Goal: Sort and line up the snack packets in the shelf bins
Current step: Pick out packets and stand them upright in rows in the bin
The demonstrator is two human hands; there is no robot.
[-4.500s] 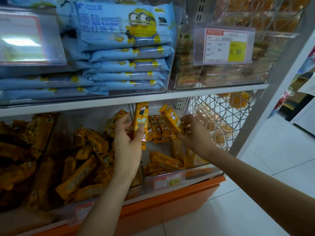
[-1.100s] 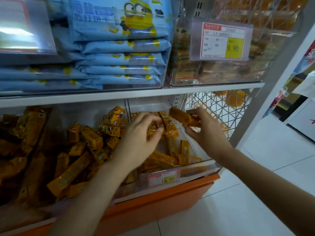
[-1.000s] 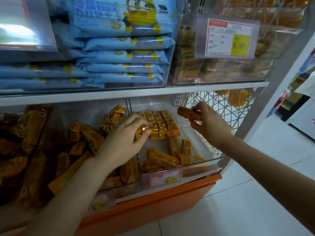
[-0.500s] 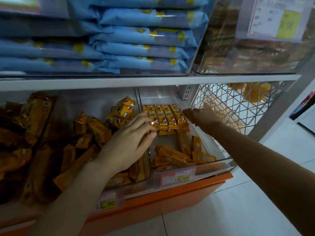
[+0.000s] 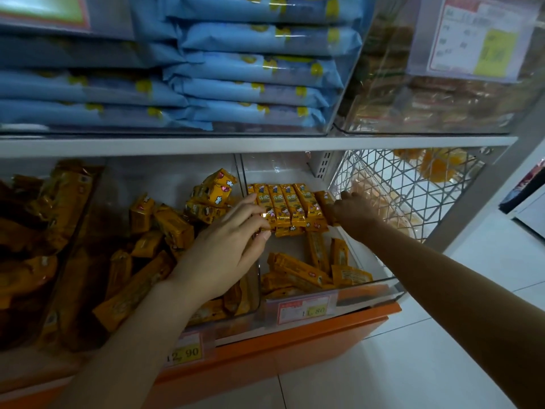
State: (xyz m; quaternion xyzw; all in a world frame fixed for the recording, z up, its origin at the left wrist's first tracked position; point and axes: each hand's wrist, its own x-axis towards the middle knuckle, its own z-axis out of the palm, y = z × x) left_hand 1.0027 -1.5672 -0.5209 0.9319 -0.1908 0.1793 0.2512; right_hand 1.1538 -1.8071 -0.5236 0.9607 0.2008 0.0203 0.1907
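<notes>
Packet row (image 5: 287,206) sits between left hand (image 5: 227,252) and right hand (image 5: 354,211), touching both.

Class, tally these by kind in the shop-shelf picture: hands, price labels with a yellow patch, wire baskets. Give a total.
Hands: 2, the left hand and the right hand
Price labels with a yellow patch: 3
Wire baskets: 1
Total: 6
</notes>
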